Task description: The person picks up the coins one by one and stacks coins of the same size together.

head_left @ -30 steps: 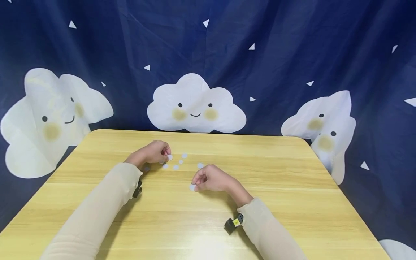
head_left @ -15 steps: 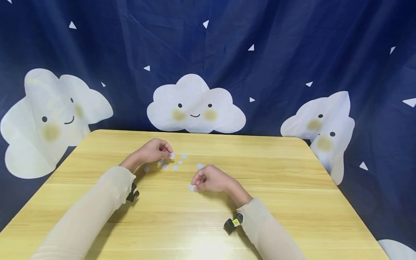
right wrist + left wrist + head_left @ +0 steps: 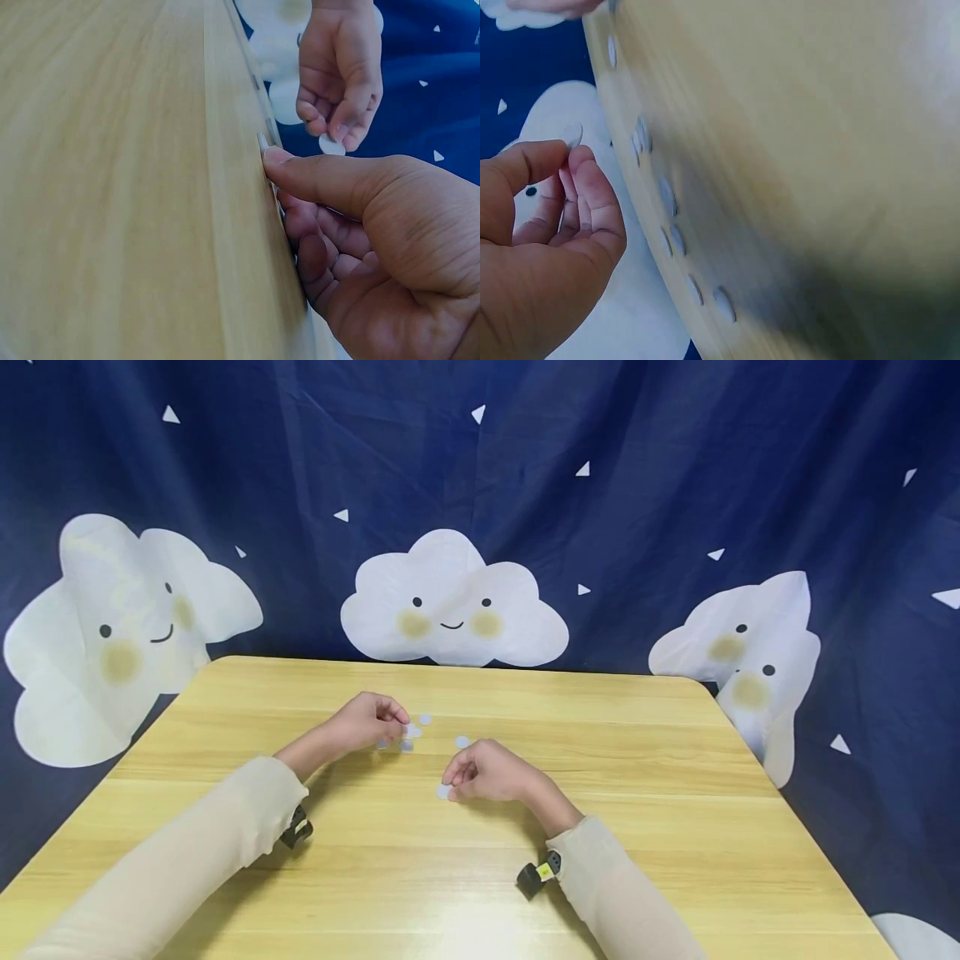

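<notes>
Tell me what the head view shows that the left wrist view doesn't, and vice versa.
Only the head view shows the sleeves and black wrist devices.
Only the left wrist view shows extra loose discs beyond the few the head view catches.
Both share the left hand pinching a white disc, some of the right hand, other loose discs, the table and the curtain.

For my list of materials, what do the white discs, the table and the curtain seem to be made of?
Discs: perhaps plastic or card, smooth and pale, with thin edges.
Table: wood or laminate, slightly glossy; grain and glare show.
Curtain: probably printed fabric, mostly matte, hanging in folds.
</notes>
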Tool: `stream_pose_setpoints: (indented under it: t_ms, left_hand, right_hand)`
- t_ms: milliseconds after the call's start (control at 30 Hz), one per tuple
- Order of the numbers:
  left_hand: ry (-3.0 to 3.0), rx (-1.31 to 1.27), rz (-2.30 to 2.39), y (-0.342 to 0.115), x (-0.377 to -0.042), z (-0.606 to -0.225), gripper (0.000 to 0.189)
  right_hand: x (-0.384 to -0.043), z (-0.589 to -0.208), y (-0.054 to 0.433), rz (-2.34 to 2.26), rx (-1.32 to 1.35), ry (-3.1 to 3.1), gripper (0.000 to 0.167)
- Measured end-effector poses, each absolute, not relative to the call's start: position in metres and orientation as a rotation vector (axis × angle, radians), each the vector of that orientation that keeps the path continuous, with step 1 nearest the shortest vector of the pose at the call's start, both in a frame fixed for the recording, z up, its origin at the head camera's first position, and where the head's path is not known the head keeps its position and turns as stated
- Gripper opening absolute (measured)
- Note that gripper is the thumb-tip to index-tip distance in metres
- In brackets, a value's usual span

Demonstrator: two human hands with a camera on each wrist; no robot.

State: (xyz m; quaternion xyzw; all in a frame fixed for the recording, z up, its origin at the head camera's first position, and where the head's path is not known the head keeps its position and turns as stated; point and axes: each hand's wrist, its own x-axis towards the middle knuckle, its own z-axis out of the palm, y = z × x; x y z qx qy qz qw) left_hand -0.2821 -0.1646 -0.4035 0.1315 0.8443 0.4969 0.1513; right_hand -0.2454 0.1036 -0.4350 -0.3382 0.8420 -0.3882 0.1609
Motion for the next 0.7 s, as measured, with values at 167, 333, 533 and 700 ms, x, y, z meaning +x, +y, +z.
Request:
stream_pose_setpoints:
  t_ms: [167,333,533,700]
  left_hand:
    - [2.367,0.375,1.456,-0.164,-0.274,-0.408,0.015]
    - [2.333,0.394,1.471,-0.162,-0.265,-0.412,0.013]
    - [2.283,0.416,1.463,-0.156,-0.251,-0.413,0.012]
    - [2.248,0.402,1.437,-0.151,-0.242,-0.415,0.012]
  right_hand:
    - [-0.245,-0.436,0.103,-1.099,-0.954,2.402,0.01]
    - [-0.245,-0.435,0.103,-1.084,-0.962,2.408,0.01]
    - [-0.244,-0.433,0.103,-1.071,-0.96,2.418,0.01]
    - [-0.244,-0.433,0.102,-1.082,-0.97,2.418,0.01]
